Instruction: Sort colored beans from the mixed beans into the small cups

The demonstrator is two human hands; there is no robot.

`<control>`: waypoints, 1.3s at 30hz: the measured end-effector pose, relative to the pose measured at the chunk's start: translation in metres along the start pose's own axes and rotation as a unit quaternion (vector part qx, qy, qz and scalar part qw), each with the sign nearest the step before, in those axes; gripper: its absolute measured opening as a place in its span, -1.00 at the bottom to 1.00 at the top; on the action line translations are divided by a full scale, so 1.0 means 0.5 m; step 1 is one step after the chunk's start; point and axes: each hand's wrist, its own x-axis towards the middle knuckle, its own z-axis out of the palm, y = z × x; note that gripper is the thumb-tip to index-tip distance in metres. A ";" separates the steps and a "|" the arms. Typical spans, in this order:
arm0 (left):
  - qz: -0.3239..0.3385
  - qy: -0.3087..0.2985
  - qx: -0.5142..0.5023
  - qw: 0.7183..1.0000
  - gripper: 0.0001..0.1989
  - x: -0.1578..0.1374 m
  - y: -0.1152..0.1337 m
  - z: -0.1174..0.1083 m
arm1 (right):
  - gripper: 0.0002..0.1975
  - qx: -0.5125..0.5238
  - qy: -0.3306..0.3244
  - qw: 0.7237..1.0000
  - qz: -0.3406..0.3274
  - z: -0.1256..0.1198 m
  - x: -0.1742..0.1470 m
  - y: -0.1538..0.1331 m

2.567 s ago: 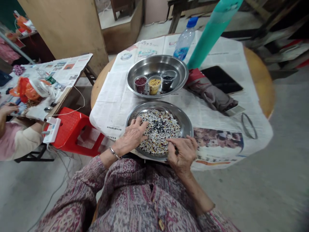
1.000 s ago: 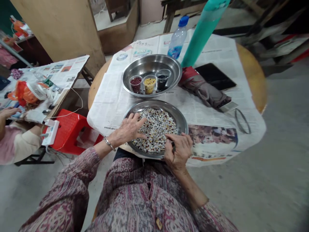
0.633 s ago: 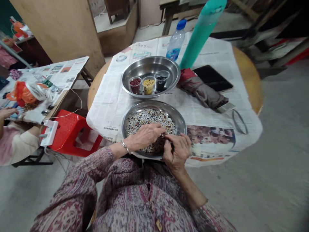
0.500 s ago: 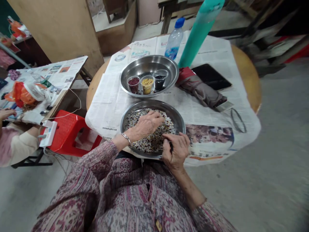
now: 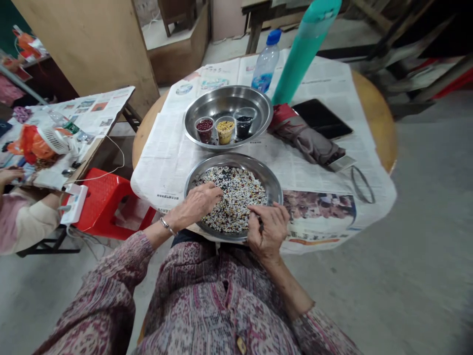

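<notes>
A steel basin (image 5: 275,185) in front of me holds a mix of white grains (image 5: 236,185) with yellow, dark red and black beans among them. My left hand (image 5: 201,203), a bracelet at its wrist, lies over the basin's left side, fingers stretched out low on the grains. At the right rim is my right hand (image 5: 269,228), with curled fingers and the thumb close to the index finger; what they hold, if anything, is hidden. Behind stands a second steel basin (image 5: 207,101) with plastic cups of red beans (image 5: 204,127), yellow beans (image 5: 225,129) and black beans (image 5: 244,124).
Newspaper (image 5: 158,170) covers the round table. A blue-capped bottle (image 5: 265,64), a green bottle (image 5: 305,52), a folded umbrella (image 5: 306,135) and a black tablet (image 5: 323,117) stand or lie behind and right. At left are a red stool (image 5: 101,197) and another person's hand (image 5: 11,173).
My left hand has moved left across the basin, and the grains now lie more spread out, with a dark gap near the back. My right hand has hardly moved.
</notes>
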 end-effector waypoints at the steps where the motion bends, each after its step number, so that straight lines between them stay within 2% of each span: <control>1: 0.017 -0.007 -0.013 1.000 -0.79 -0.014 0.011 0.000 | -0.81 -0.002 -0.003 1.000 0.002 0.000 0.000 0.000; 4: 0.075 -0.037 -0.033 0.996 -0.82 -0.038 0.044 0.010 | -0.81 -0.005 -0.008 1.000 0.007 0.000 0.000 -0.001; 8: 0.117 -0.052 0.004 0.992 -0.76 -0.014 0.061 0.027 | -0.82 -0.002 -0.003 1.000 -0.005 0.000 -0.001 0.000; 11: 0.083 0.005 0.029 0.996 -0.72 0.024 0.040 0.028 | -0.81 0.003 -0.003 1.000 -0.010 -0.001 -0.001 0.001; 14: 0.030 0.088 0.004 0.996 -0.73 0.049 0.004 0.019 | -0.80 0.004 -0.004 1.000 -0.003 -0.001 -0.001 0.002; 16: 0.003 0.111 0.000 0.994 -0.76 0.055 -0.015 0.012 | -0.79 0.009 -0.007 1.000 0.003 -0.001 -0.002 0.001; 20: 0.010 0.052 0.026 0.998 -0.55 0.059 -0.027 0.006 | -0.79 0.013 -0.008 1.000 0.005 -0.002 -0.002 0.000; 24: 0.038 -0.001 0.001 0.999 -0.74 0.080 -0.013 0.010 | -0.82 -0.001 -0.013 1.000 0.013 -0.002 0.000 -0.001; 28: 0.025 -0.019 -0.036 0.999 -0.78 0.083 0.007 0.005 | -0.82 0.004 -0.008 1.000 0.002 -0.002 0.001 -0.002; 32: 0.063 -0.036 -0.085 0.994 -0.82 0.027 0.031 -0.012 | -0.81 0.006 -0.009 1.000 -0.004 -0.003 0.002 -0.004; 36: 0.101 -0.087 -0.101 0.986 -0.81 -0.040 0.050 -0.019 | -0.81 0.005 -0.011 1.000 -0.005 -0.005 0.004 -0.006; 39: 0.101 -0.077 -0.091 0.988 -0.80 -0.065 0.048 -0.019 | -0.82 0.004 -0.010 1.000 -0.009 -0.005 0.004 -0.005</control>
